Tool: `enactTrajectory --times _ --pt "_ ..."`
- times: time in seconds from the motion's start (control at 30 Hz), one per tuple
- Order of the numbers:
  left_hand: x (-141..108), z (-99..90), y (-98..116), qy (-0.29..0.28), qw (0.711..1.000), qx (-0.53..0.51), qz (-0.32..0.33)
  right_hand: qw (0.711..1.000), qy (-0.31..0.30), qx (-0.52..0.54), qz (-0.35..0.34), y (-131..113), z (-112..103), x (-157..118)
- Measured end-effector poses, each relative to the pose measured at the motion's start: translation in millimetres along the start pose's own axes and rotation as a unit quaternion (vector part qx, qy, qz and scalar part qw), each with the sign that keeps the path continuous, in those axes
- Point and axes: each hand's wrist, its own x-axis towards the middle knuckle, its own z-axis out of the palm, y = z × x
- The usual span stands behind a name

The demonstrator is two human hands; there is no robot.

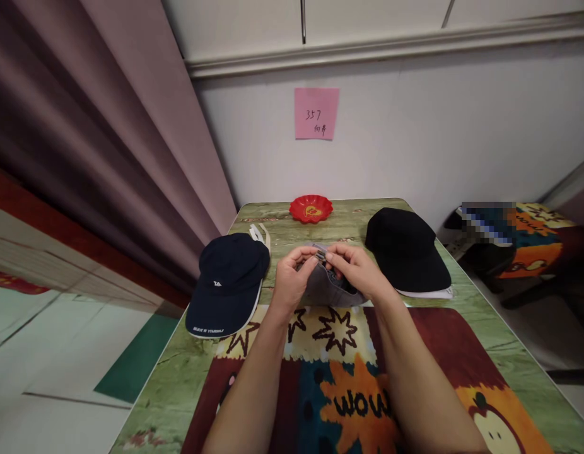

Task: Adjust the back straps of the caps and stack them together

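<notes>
A grey cap (333, 291) is between my hands at the middle of the table, its open underside partly turned toward me. My left hand (292, 275) pinches the cap's strap near a small metal buckle (320, 256). From the other side, my right hand (356, 265) grips the same strap, thumb and fingers closed at the buckle. My fingers hide part of the strap, and the cap's far side is out of sight. A navy cap (230, 277) with white lettering on its brim lies to the left. On the right rests a black cap (405, 249), a pale edge showing beneath it.
A red scalloped dish (311, 209) stands at the table's back, below a pink note (316, 113) on the wall. A colourful mat (339, 334) covers the table (164, 372) nearest me. A curtain (145, 113) hangs at left; a stool (533, 252) is at right.
</notes>
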Motion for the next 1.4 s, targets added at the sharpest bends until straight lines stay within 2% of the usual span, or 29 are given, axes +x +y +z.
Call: enactTrajectory --times 0.13,0.23,0.3,0.4,0.57,0.7,0.87,1.0,1.1,1.2,1.27,1.33,1.4 --pt "0 -0.4 2 -0.005 0.999 0.03 0.017 0.997 0.042 0.061 0.026 -4 9 0" --pt "-2 0.0 5 0.01 0.989 0.125 0.073 0.991 0.088 0.091 0.035 -5 15 2" --pt "-4 0.6 8 0.019 0.962 0.235 0.137 0.984 0.124 0.119 0.044 -5 19 3" --pt "-7 1.3 12 0.039 0.901 0.37 0.225 0.973 0.16 0.157 0.048 -7 23 3" --pt "-10 -0.3 15 0.044 0.826 0.457 0.327 0.969 0.162 0.182 0.036 -8 28 2" --pt "-11 -0.7 16 0.039 0.812 0.48 0.331 0.969 0.171 0.176 0.03 -8 28 2" --pt "-14 4.0 16 0.079 0.808 0.491 0.315 0.979 0.156 0.133 0.012 -10 28 0" --pt "-16 8.2 17 0.088 0.823 0.481 0.291 0.984 0.154 0.087 -0.019 -12 28 -1" --pt "-14 6.6 17 0.105 0.866 0.424 0.243 0.983 0.161 0.09 -0.002 -11 25 0" --pt "-9 2.4 13 0.121 0.932 0.301 0.162 0.977 0.176 0.113 0.032 -8 21 2" --pt "-5 1.0 9 0.109 0.971 0.187 0.099 0.974 0.171 0.138 0.05 -5 20 3" --pt "-3 1.7 5 0.088 0.991 0.085 0.046 0.973 0.153 0.163 0.054 -3 19 4" --pt "-2 3.7 3 0.075 0.997 0.029 0.018 0.974 0.131 0.177 0.055 -2 20 5"
